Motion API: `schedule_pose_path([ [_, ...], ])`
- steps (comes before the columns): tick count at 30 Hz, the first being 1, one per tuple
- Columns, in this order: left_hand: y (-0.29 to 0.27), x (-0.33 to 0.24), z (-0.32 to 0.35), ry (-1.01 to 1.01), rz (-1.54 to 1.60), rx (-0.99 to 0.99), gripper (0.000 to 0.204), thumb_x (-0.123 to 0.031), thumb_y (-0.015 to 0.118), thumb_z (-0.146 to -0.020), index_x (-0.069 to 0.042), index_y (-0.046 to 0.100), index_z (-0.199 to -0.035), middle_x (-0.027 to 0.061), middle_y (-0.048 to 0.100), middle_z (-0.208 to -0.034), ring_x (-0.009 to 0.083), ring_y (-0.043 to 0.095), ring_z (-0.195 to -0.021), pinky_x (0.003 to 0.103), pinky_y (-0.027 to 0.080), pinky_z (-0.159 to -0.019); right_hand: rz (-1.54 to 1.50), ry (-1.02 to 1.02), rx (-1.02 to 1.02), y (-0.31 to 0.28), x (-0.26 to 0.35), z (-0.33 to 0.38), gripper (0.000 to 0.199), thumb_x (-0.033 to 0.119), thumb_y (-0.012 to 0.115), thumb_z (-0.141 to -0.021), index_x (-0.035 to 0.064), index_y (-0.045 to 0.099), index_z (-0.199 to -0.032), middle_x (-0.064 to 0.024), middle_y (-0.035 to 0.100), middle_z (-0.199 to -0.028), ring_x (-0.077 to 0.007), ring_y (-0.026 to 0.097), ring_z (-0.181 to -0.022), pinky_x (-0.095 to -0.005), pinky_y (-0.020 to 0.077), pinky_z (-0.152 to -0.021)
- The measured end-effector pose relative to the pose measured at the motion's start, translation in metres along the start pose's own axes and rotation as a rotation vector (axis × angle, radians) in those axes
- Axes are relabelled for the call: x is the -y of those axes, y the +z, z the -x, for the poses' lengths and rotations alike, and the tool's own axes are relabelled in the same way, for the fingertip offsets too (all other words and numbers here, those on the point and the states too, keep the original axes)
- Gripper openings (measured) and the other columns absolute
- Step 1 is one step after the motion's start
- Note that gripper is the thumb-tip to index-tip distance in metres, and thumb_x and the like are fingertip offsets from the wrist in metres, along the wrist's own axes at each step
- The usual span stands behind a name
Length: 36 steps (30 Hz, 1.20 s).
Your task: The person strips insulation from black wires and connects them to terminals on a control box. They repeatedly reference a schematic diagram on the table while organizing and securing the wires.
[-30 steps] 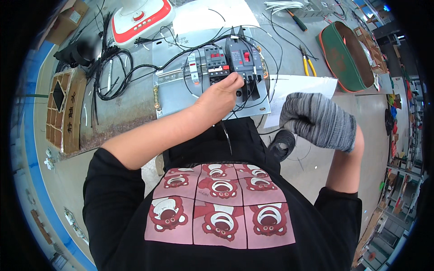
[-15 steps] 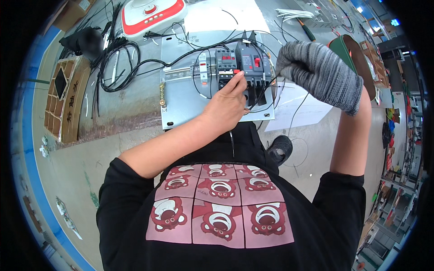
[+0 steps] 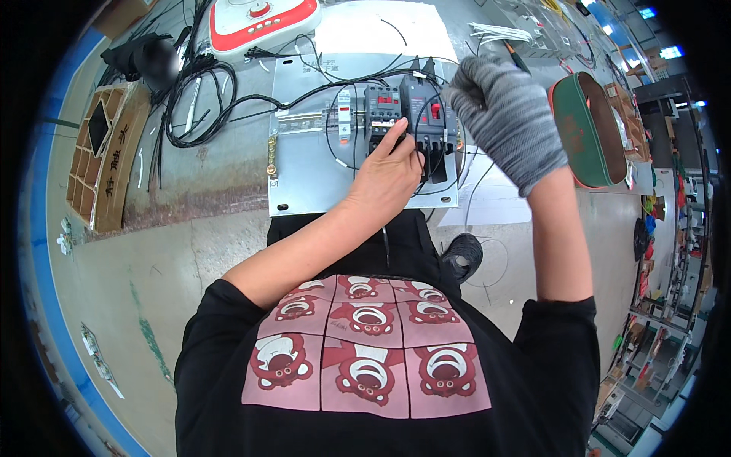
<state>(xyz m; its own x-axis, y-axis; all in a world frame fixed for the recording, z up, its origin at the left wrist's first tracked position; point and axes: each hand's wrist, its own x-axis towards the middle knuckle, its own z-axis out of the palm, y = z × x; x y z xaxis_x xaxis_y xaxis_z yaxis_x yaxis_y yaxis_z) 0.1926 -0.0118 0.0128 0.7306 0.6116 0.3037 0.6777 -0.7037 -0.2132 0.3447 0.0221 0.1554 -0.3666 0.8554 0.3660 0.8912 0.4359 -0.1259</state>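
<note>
On grey metal plate [image 3: 304,175], boxy black breakers [image 3: 403,107]

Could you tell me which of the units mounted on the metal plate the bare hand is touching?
The left hand rests on the black unit in the middle of the row, between the slim white unit and the larger dark unit nearest the gloved right hand.

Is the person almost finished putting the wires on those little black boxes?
Partly. Done: the black switch boxes sit in a row on the grey metal plate, with some thin black wires already attached. In hand: the bare left hand presses at the boxes' lower edge, while the grey-gloved right hand hovers above. Left: several wire ends hang loose.
</note>
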Motion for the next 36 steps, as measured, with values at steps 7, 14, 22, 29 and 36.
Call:
schedule_pose_path([
  [7, -0.003, 0.0, 0.002, 0.002, 0.171, -0.003, 0.019, -0.019, 0.056, -0.084, -0.001, 0.057, -0.089, 0.007, 0.056, -0.079, 0.0207, 0.052, -0.104, 0.043, 0.013, -0.116, 0.161, 0.186, -0.084, 0.024, -0.026, 0.0, 0.018, 0.017, 0.071, -0.077, 0.0036, 0.061, -0.081, -0.013, 0.064, -0.078, -0.0309, 0.063, -0.074, -0.0383, 0.0507, -0.067],
  [14, 0.008, -0.003, 0.004, -0.059, 0.243, -0.147, 0.037, -0.007, 0.052, -0.079, 0.007, 0.049, -0.114, 0.0069, 0.054, -0.083, 0.02, 0.054, -0.1, 0.042, 0.016, -0.115, 0.167, 0.251, -0.059, 0.029, -0.059, -0.011, 0.019, 0.019, 0.07, -0.078, 0.0029, 0.061, -0.083, -0.0153, 0.063, -0.078, -0.0331, 0.062, -0.075, -0.04, 0.05, -0.069],
  [22, -0.022, 0.0, 0.009, -0.087, 0.342, -0.233, 0.047, -0.004, 0.056, -0.075, 0.001, 0.053, -0.122, 0.0073, 0.059, -0.1, 0.02, 0.053, -0.104, 0.043, 0.024, -0.111, 0.086, 0.216, -0.071, 0.034, -0.048, 0.003, 0.018, 0.015, 0.072, -0.077, 0.0023, 0.06, -0.08, -0.0151, 0.063, -0.075, -0.0316, 0.062, -0.071, -0.038, 0.0506, -0.067],
  [29, -0.016, 0.007, 0.019, -0.092, 0.339, -0.312, 0.04, -0.014, 0.065, -0.074, -0.007, 0.061, -0.114, -0.0003, 0.055, -0.122, 0.02, 0.048, -0.104, 0.039, 0.035, -0.097, 0.026, 0.176, -0.089, 0.032, -0.024, 0.017, 0.019, 0.023, 0.066, -0.081, 0.005, 0.061, -0.086, -0.0126, 0.065, -0.08, -0.0315, 0.062, -0.073, -0.0409, 0.0498, -0.066],
  [36, -0.008, 0.015, 0.02, -0.09, 0.46, -0.363, 0.038, -0.014, 0.067, -0.075, -0.005, 0.062, -0.112, 0.0015, 0.057, -0.12, 0.0223, 0.047, -0.104, 0.037, 0.037, -0.092, -0.057, 0.241, -0.083, 0.026, -0.01, 0.041, 0.014, 0.015, 0.066, -0.08, 0.0039, 0.058, -0.083, -0.0152, 0.06, -0.077, -0.0331, 0.061, -0.071, -0.0417, 0.0493, -0.065],
])
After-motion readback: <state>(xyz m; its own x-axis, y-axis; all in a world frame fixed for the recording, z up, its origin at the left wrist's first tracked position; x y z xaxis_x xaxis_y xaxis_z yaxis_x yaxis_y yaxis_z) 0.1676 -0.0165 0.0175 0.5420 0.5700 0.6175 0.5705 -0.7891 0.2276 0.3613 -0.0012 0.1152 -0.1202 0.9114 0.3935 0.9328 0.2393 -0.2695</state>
